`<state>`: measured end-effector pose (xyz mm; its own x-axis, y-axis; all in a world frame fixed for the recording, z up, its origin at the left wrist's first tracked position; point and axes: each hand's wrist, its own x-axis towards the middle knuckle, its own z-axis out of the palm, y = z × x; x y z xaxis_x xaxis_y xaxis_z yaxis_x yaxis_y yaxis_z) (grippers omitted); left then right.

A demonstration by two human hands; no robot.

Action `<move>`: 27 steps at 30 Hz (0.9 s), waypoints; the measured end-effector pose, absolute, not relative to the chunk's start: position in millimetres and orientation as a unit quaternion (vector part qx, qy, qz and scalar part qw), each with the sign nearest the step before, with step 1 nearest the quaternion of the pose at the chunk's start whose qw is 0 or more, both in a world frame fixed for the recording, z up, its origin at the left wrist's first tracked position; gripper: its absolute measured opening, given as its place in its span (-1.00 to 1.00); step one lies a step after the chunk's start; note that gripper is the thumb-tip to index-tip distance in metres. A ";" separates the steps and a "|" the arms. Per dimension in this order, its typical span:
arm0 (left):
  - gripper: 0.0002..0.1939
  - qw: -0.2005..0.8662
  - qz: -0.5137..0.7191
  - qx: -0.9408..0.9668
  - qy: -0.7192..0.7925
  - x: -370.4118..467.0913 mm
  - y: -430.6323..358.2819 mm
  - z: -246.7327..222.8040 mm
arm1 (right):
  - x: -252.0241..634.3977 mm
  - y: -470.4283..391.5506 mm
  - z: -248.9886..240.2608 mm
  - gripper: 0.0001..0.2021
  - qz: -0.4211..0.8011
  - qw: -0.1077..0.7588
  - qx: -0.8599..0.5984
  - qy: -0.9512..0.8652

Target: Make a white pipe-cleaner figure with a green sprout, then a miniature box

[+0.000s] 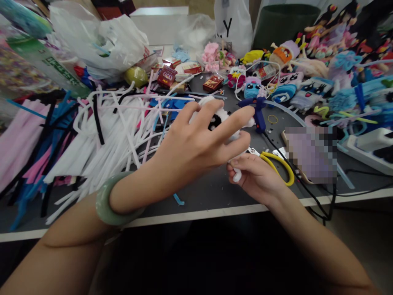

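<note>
Lettering is carried by several things: a black "Y" can be read on the white bag at the back, while the pale characters on the green-labelled pack at the far left are tilted and too blurred to be read. Yellowish print is borne by the dark red box and the red-brown box, but no word can be made out.

The white fluffy piece, marked with black, is held above the grey table, largely covered by the left hand. Its long axis appears to be slanted from upper left to lower right; which end is its front cannot be told. The left fingers are spread across it, and whether it is gripped beneath is hidden. By the right hand, a white fuzzy strip is pinched between thumb and fingers, its short end pointed down toward the near table edge. Whether strip and piece are joined cannot be seen.

The blue glue gun and yellow-handled scissors are placed near the hands, and white fuzzy stems are heaped on the left.
</note>
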<state>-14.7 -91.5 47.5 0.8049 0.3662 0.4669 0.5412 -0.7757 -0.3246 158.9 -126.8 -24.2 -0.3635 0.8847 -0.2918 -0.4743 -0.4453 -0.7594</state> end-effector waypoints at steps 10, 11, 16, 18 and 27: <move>-0.67 0.210 -0.205 -0.922 -0.253 -13.4 -91.5 45.8 | 159.7 -126.9 -26.2 -0.91 0.773 0.439 -0.351 -0.294; -0.67 0.216 -0.207 -0.921 -0.252 -13.5 -91.3 45.8 | 159.7 -126.8 -26.1 -0.91 0.773 0.439 -0.352 -0.292; -0.71 0.284 -0.194 -0.911 -0.228 -14.5 -90.9 46.7 | 159.3 -126.2 -25.0 -0.91 0.776 0.440 -0.351 -0.285; -0.71 0.284 -0.190 -0.912 -0.228 -14.6 -90.8 46.7 | 159.3 -126.1 -25.1 -0.92 0.776 0.440 -0.348 -0.286; -0.71 0.269 -0.210 -0.911 -0.231 -13.7 -89.9 45.5 | 159.9 -126.5 -29.2 -0.93 0.779 0.442 -0.337 -0.290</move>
<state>-13.7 -89.9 45.5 0.8055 0.3071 0.5068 0.5331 -0.7491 -0.3933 159.9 -126.5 -29.2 -0.3823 0.8841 -0.2689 -0.4925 -0.4411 -0.7503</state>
